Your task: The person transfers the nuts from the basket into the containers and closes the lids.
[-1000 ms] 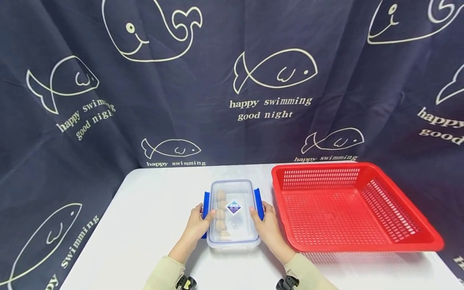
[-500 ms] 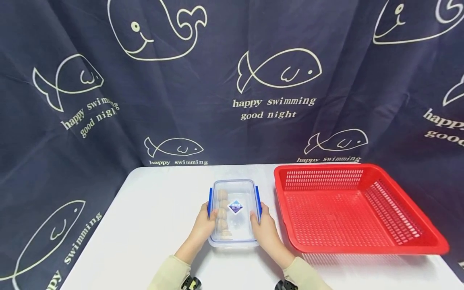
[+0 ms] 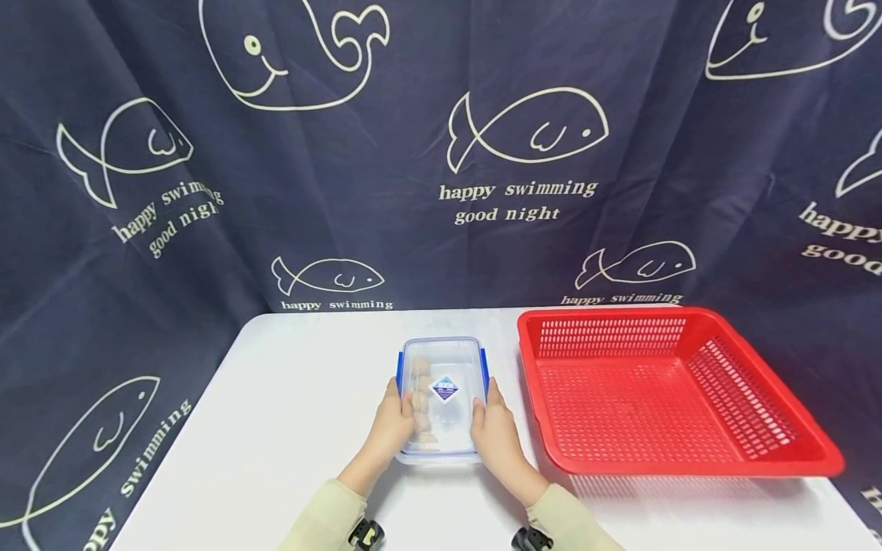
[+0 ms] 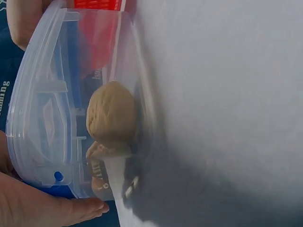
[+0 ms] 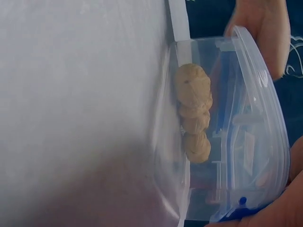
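A clear plastic food container (image 3: 458, 428) with its lid on lies between both hands, a diamond-shaped label (image 3: 444, 389) on top. Along its left side inside runs a row of several walnuts (image 5: 194, 87); one walnut (image 4: 111, 113) shows large through the wall in the left wrist view. My left hand (image 3: 390, 425) grips the left side, thumb over the lid's edge and fingers by the blue latch (image 3: 400, 370). Opposite it, my right hand (image 3: 499, 431) holds the right side the same way, by the other blue latch (image 3: 485, 369). Both latches lie flat against the sides; the fingers beneath are hidden.
A large red perforated basket (image 3: 620, 405) stands right of the container, near the right hand and forearm. The white table (image 3: 289, 405) ends at a dark curtain (image 3: 413, 191) printed with fish and whales.
The blue latches, sticking outward a second ago, have swung down flat against the container's sides. Both hands have closed inward, and the container has stayed nearly in place.
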